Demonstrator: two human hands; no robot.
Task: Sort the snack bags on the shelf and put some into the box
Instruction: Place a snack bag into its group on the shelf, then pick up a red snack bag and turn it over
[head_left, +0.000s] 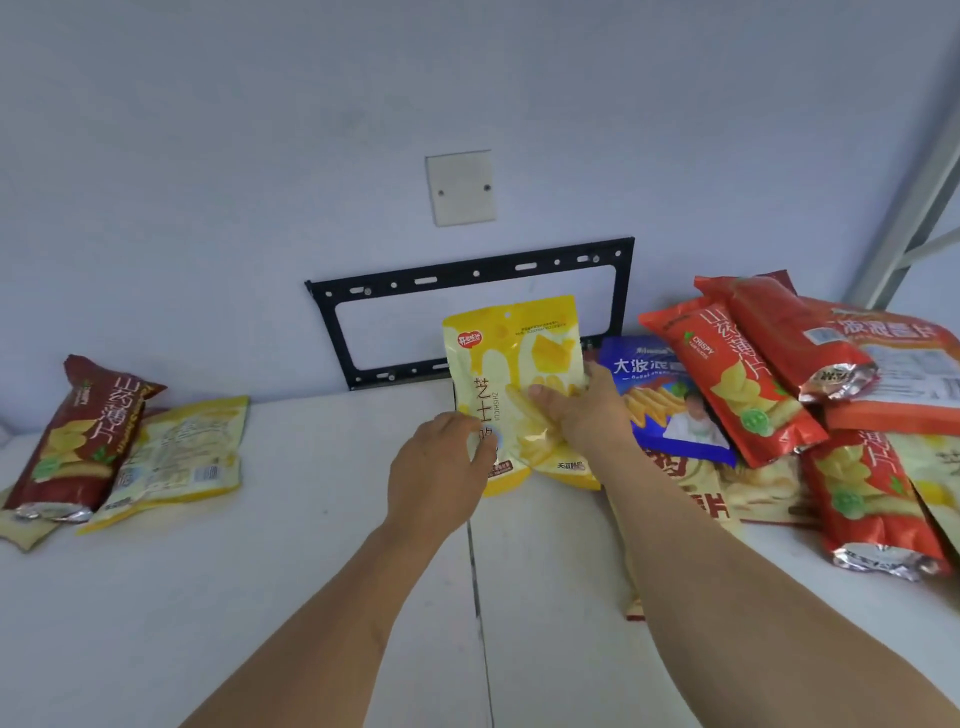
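Item: yellow cheese-snack bag (511, 358), held upright mid-shelf (260, 597) against the wall, between a small sorted group at the left and the red and blue heap (779, 374) at the right. I read my left hand (441, 467) gripping its lower left edge, my right hand (582, 410) with fingers curled over its front. Risk: the slick film slips out, or my right forearm nudges the heap down; the box is out of view.

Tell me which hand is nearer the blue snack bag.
Right. The right hand sits just beside the blue snack bag; the left hand is farther left.
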